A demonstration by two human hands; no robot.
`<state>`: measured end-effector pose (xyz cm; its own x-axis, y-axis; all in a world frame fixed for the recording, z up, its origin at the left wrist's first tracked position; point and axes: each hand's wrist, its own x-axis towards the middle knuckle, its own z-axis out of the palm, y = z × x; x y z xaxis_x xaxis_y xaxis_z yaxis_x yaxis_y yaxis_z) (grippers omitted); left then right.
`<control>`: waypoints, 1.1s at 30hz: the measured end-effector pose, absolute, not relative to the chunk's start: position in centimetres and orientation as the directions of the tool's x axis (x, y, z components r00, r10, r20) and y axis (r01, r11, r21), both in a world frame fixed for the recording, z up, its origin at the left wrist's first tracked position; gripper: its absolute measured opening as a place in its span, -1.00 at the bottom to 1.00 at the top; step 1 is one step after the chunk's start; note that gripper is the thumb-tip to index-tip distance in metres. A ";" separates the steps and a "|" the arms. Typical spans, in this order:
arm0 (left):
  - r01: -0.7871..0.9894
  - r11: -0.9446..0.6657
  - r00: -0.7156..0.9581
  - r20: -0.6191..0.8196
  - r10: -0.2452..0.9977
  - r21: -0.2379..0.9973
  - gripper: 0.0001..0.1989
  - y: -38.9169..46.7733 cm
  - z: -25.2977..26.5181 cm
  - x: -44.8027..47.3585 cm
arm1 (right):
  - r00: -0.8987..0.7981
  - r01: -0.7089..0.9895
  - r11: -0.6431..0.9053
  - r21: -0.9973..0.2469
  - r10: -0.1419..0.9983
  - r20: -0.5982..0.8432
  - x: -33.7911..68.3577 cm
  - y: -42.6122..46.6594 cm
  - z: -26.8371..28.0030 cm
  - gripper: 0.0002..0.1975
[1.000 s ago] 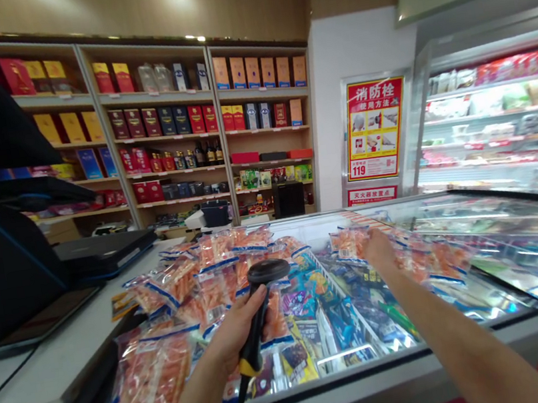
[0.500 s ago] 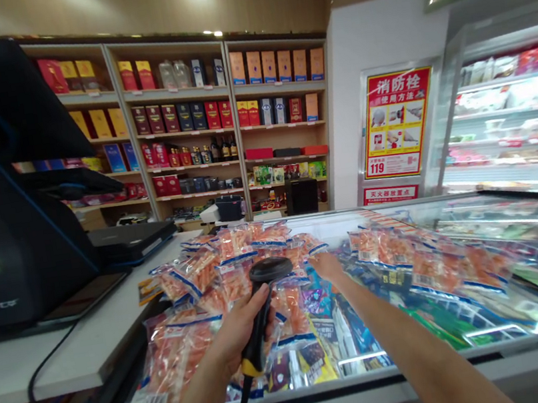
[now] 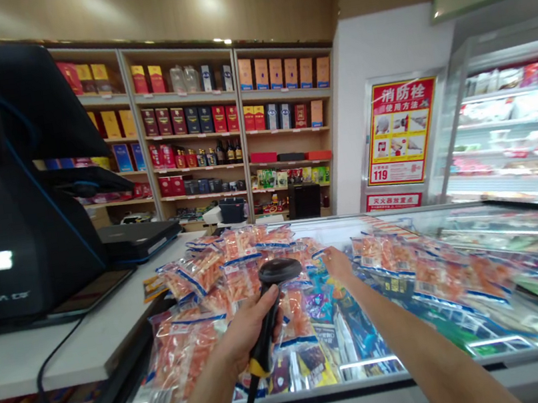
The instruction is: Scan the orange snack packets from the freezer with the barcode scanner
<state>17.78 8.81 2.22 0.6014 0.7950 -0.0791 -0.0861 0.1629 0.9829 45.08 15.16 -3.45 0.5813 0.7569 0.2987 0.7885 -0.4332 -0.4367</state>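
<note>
Black scanner point(image 3: 279, 271), yellow band low on its handle. Orange snack packets point(image 3: 240, 280), clear film, blue-and-white bottom strips. Black register point(image 3: 6, 200) with blue edge lines. White worktop point(image 3: 43, 353). Red-and-yellow poster point(image 3: 400, 131). Red, yellow, navy boxes on tan shelves point(image 3: 232, 92).

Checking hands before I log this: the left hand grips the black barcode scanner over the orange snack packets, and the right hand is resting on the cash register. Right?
Not quite. The left hand does grip the black barcode scanner over the orange snack packets, but the head view shows the right hand reaching out to the packets piled on the freezer lid, well away from the cash register.
</note>
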 end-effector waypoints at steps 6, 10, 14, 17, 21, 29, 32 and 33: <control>-0.055 0.158 0.594 -0.095 0.799 0.986 -0.64 10.0 1.8 17.5 | 0.391 0.916 -0.341 -0.211 0.876 0.283 46.2 17.5 -3.8 -0.51; -0.056 0.155 0.577 -0.095 0.811 0.986 -0.65 10.3 1.9 17.7 | 0.287 0.957 -0.272 -0.105 0.941 0.177 47.0 18.2 -4.2 -0.51; -0.077 0.141 0.550 -0.076 0.832 0.987 -0.66 9.8 2.1 18.1 | 0.277 0.960 -0.278 -0.020 0.945 0.172 47.1 16.7 -3.9 -0.54; -0.069 0.159 0.557 -0.094 0.825 0.985 -0.67 9.2 2.5 18.3 | 0.252 0.956 -0.271 0.114 0.955 0.157 46.8 14.6 -3.3 -0.63; -0.076 0.165 0.576 -0.092 0.813 0.983 -0.67 8.5 2.8 18.5 | 0.239 0.954 -0.255 0.156 0.964 0.113 46.8 12.0 -2.8 -0.70; -0.074 0.149 0.594 -0.077 0.801 0.986 -0.67 8.3 3.1 18.3 | 0.316 0.945 -0.325 -0.022 0.899 0.303 47.8 12.5 -3.4 -0.62; -0.057 0.152 0.612 -0.085 0.786 0.987 -0.66 8.4 3.3 18.0 | 0.302 0.951 -0.308 -0.022 0.912 0.276 47.7 13.3 -3.8 -0.73; -0.059 0.144 0.609 -0.079 0.789 0.988 -0.66 8.4 3.3 17.9 | 0.301 0.952 -0.306 -0.024 0.913 0.275 47.7 13.3 -3.9 -0.76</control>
